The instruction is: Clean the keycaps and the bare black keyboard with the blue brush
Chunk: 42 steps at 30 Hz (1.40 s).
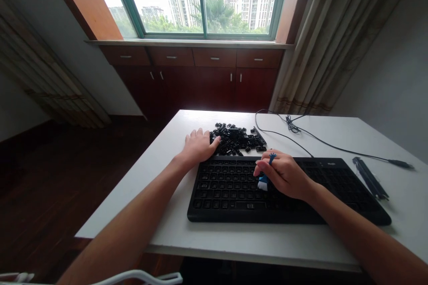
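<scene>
A black keyboard (234, 193) with its keycaps taken off lies on the white table (174, 231). My right hand (284, 173) rests over its middle, fingers closed round a small blue and white brush (265, 181) whose bristles touch the key bed. Behind the keyboard sits a pile of loose black keycaps (237, 139). My left hand (199, 146) lies flat on the table at the pile's left edge, fingers stretched out and touching the nearest caps.
The keyboard's black cable (301, 136) loops across the back of the table to a plug at the right. A long black strip (369, 178) lies right of the keyboard. Beyond the table stand dark wooden cabinets (200, 75) under a window, with curtains at the right.
</scene>
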### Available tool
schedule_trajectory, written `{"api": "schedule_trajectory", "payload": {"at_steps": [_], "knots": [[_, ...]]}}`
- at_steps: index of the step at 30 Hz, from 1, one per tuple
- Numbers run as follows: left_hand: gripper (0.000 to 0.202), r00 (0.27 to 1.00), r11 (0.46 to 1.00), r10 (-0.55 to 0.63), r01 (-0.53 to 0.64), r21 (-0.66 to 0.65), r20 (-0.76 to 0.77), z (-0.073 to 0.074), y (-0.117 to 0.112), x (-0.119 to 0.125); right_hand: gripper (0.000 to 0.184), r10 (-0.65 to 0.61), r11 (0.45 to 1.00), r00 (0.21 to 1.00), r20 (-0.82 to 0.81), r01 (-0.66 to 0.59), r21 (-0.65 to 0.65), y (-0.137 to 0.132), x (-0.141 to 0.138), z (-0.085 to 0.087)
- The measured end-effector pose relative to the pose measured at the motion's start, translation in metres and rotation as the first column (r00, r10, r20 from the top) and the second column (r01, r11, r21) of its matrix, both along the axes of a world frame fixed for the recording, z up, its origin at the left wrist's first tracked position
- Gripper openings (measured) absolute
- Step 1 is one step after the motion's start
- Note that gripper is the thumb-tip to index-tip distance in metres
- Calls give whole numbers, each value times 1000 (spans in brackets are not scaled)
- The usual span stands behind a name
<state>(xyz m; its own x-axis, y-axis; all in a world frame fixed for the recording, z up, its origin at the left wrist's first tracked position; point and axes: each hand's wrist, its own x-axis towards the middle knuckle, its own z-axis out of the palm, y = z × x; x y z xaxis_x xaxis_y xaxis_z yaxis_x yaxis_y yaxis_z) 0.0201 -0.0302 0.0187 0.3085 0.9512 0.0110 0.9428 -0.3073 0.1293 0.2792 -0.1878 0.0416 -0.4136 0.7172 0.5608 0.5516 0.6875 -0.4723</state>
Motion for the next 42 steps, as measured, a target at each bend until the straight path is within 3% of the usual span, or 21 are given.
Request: {"api": "schedule_trajectory", "payload": {"at_steps": [3,6,12,15,19,21,23,28,32,39,42], "knots": [[90,1000,1000,4,-4,-25,17,0,-1,0,31,-84,984,991,99,67,168,3,3,0],[87,1000,999,25,-25,-32,15,0,-2,0,30,-97,975,989,111,72,212,4,6,2],[84,999,999,31,-30,-20,15,3,-4,2,46,-11,1000,991,-133,9,-21,0,8,8],[82,999,999,34,-34,-5,12,2,-4,2,51,50,993,993,-106,-61,-98,1,8,5],[84,1000,1000,14,-14,-11,12,1,-1,1,41,-78,994,996,47,74,79,5,9,0],[84,1000,1000,8,-8,-6,11,1,-1,1,38,-171,971,983,67,157,178,5,9,-1],[82,1000,1000,8,-8,11,11,2,-1,1,37,-192,964,981,32,183,195,4,8,0],[81,1000,999,0,0,34,1,0,0,0,27,-104,989,991,-78,112,100,0,1,-1],[83,1000,999,-9,10,46,-23,-4,4,-2,16,-144,985,984,-102,152,82,1,-2,-3],[84,999,999,-8,10,38,-50,-4,4,-1,35,-155,985,960,-234,131,-114,2,-2,-8],[82,999,999,-14,15,30,-43,-2,3,0,34,-192,976,935,-300,150,-158,0,-3,-10]]}}
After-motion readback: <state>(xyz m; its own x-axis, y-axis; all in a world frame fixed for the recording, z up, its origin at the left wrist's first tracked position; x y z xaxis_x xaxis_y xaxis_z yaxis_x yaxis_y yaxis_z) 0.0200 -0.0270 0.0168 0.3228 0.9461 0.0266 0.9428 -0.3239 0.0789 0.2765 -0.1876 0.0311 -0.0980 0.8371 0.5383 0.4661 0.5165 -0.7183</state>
